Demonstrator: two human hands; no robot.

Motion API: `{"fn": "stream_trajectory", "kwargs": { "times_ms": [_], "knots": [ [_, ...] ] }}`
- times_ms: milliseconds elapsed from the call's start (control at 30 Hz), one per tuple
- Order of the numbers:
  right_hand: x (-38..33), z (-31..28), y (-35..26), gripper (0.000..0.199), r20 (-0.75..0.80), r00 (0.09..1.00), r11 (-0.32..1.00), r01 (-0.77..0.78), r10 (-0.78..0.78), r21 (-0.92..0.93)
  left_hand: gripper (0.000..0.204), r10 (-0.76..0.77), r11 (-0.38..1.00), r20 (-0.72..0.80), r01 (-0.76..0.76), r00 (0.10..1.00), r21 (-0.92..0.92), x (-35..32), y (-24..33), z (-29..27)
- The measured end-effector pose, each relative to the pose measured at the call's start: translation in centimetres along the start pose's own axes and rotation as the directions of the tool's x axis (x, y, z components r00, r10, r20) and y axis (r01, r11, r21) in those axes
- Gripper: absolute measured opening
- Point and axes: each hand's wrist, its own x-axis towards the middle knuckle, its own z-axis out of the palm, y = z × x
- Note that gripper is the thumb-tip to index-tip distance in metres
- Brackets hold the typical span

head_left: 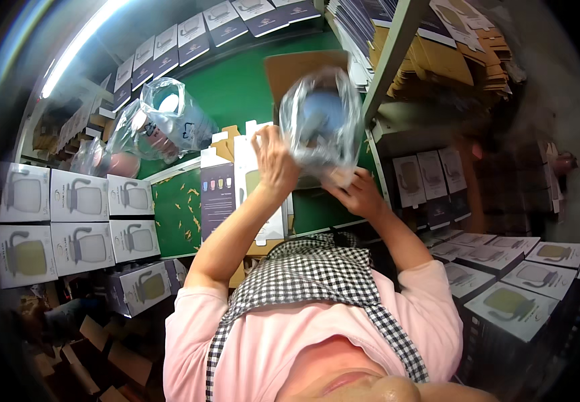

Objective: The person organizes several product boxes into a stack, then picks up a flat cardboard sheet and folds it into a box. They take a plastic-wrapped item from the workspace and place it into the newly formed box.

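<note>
Both my hands are raised in front of me around a clear plastic bag (320,120) that holds a pale blue rounded item, blurred. My left hand (273,164) grips the bag's lower left side. My right hand (360,194) supports it from below on the right. Just behind my left forearm stands an upright white and purple carton (226,191) with its top flaps open. A brown cardboard flap (290,67) shows behind the bag.
More bagged items (162,120) lie on the green table (236,87) at the left. White printed boxes are stacked at the left (75,221) and lie at the right (518,281). A shelf (387,60) holds flat cardboard. Brown scraps (102,355) lie at the lower left.
</note>
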Motion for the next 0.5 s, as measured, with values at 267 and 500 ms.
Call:
{"fn": "stream_trajectory", "kwargs": {
  "times_ms": [267, 500],
  "knots": [
    [9.3, 0.9, 5.5, 0.079, 0.016, 0.958, 0.945, -0.284, 0.285, 0.160, 0.062, -0.051, 0.993, -0.003, 0.050, 0.999, -0.111, -0.9, -1.7, 0.6],
    [8.1, 6.6, 6.9, 0.059, 0.088, 0.837, 0.646, -0.480, 0.541, 0.594, 0.064, -0.087, 0.996, 0.338, 0.087, 0.937, 0.016, 2.1, -0.8, 3.9]
  ]
}}
